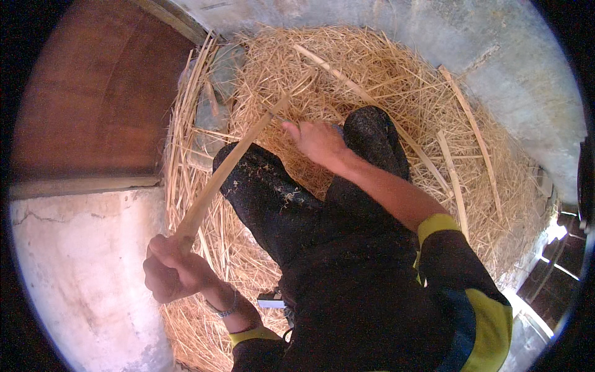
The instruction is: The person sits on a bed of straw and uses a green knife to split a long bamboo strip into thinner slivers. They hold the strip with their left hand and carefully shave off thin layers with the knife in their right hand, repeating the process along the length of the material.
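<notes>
Sitting low over a heap of shavings (396,93), the person works a long pale bamboo strip (229,161) that runs at a slant from the lower left up toward the middle of the view. The left hand (170,270) is closed in a fist around the strip's near end, fingers wrapped fully about it, which anchors the piece and sets its angle across the left knee (248,167). The dark trouser leg under the strip seems to serve as a rest, and pale dust and fibres cling to the cloth there.

The right hand (319,142) reaches forward to the strip's far end, just above the right knee (372,127). Its fingers are curled around something at that end, and a hint of a thin blade or tool shows beside the strip; I cannot tell exactly what it is. Holding one end firmly and working at the other keeps the strip taut and steady.

More split strips (455,180) lie loose on the heap to the right, well apart from the hands, likely set aside within reach. A wooden door (93,105) stands at upper left above a plastered wall (80,273), and bare concrete floor (496,56) rings the heap. A small flat object (271,303) lies by the left wrist.
</notes>
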The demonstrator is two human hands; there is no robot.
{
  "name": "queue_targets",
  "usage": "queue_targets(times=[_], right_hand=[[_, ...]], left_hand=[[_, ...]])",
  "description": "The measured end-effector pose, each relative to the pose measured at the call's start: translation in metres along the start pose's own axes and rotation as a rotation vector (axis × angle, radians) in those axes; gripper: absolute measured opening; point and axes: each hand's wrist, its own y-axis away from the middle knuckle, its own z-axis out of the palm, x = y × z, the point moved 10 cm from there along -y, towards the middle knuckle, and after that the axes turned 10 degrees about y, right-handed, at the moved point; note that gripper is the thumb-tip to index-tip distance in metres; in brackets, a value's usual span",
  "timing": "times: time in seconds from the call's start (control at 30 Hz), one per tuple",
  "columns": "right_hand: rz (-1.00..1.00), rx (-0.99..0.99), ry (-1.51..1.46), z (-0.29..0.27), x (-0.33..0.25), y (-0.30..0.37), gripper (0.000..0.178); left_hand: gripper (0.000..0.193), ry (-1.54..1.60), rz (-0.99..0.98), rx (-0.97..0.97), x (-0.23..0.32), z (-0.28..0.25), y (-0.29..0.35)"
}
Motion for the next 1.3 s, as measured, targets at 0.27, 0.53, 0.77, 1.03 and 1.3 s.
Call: queue_targets(times=[0.27, 0.53, 0.77, 1.03, 1.3], right_hand=[[-0.134, 0.008, -0.086, 0.006, -0.023, 0.006, 0.059], [-0.24, -0.023, -0.162, 0.007, -0.046, 0.009, 0.064], [0.036, -0.016, -0.069, 0.032, 0.026, -0.04, 0.062], [0.129, 0.054, -0.011, 0.036, 0.064, -0.062, 0.06], [-0.34, -0.088, -0.284, -0.01, -0.087, 0.043, 0.054]], left_hand=[[0.032, -0.045, 0.001, 0.071, 0.001, -0.003, -0.001], [0.036, -0.075, -0.067, 0.093, -0.008, -0.005, -0.006], [0.037, -0.145, -0.189, 0.123, -0.027, -0.006, -0.007], [0.038, -0.08, -0.231, 0.092, -0.026, -0.005, -0.004], [0.035, -0.069, -0.161, 0.085, -0.012, -0.004, 0.002]])
